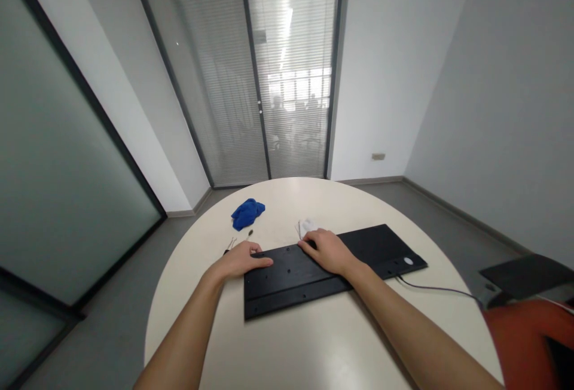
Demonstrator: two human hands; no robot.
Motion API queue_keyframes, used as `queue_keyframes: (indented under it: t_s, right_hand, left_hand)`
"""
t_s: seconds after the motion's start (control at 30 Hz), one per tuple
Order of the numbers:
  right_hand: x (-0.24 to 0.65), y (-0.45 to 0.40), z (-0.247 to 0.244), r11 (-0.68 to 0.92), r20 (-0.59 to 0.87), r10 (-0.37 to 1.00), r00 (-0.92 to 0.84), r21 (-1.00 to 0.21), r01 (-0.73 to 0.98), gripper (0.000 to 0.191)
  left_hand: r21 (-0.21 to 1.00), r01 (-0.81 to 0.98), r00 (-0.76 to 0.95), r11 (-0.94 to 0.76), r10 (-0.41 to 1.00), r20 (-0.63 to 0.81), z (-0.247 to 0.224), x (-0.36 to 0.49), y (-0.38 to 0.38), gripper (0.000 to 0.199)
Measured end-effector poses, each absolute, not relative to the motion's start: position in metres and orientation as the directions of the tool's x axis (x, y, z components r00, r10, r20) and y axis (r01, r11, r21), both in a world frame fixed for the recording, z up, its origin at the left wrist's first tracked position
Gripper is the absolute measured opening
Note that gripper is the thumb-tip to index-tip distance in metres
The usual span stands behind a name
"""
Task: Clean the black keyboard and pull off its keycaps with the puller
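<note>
Head view: we had a round, pale bench (287, 351) whose curved rim swept around the far side and both flanks, its near edge running out of sight below. The tightest margin was on our right, where the end of the black keyboard (287, 282) came near the rim; a wider pale strip lay off its left end, partly crossed by our forearm, and more surface stretched between our forearms. Beyond the keyboard sat a crumpled blue cloth (247, 215), well apart from it, with a small dark-tipped item (250, 232) between cloth and keyboard, and some thin pieces (231, 243) just beside our left hand (240, 260), too small to name. A crumpled white tissue (305, 226) lay by the fingers of our right hand (326, 249); we could not tell whether they touched. A cable (439, 288) left the keyboard's near edge and ran toward the right rim, beside a red chair (515, 333). The keyboard lay slantwise under our hands, underside up. Our left hand was clamped on its left end, thumb on top; our right lay across its middle, fingers curled at the far edge, and whether they gripped we could not tell.
</note>
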State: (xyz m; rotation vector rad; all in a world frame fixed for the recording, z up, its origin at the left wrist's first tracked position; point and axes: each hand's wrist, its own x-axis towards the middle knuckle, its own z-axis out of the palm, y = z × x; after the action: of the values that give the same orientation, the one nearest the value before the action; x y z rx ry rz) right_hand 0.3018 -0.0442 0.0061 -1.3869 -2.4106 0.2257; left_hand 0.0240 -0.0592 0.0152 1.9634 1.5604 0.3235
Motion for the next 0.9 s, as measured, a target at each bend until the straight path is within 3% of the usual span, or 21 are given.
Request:
queue_keyframes:
  t_s: [0.4,0.57,0.73,0.9]
  right_hand:
    - [0.305,-0.040,0.000,0.570,0.299,0.820,-0.488,-0.359,0.739,0.033]
    - [0.306,-0.058,0.012,0.621,0.331,0.780,-0.530,-0.312,0.719,0.046]
    - [0.301,-0.077,0.007,0.576,0.136,0.815,-0.564,-0.307,0.758,0.074]
    - [0.297,-0.083,0.001,0.552,0.026,0.816,-0.577,-0.327,0.767,0.073]
  left_hand:
    - [0.376,0.898,0.252,-0.228,0.968,-0.015,0.017,0.037,-0.071,0.042]
    - [0.305,0.904,0.279,-0.299,0.954,0.109,0.012,0.053,-0.072,0.031]
    - [0.264,0.874,0.328,-0.409,0.895,0.301,0.004,0.075,-0.077,0.034]
    - [0.185,0.899,0.351,-0.397,0.906,0.236,-0.015,0.093,-0.089,0.043]
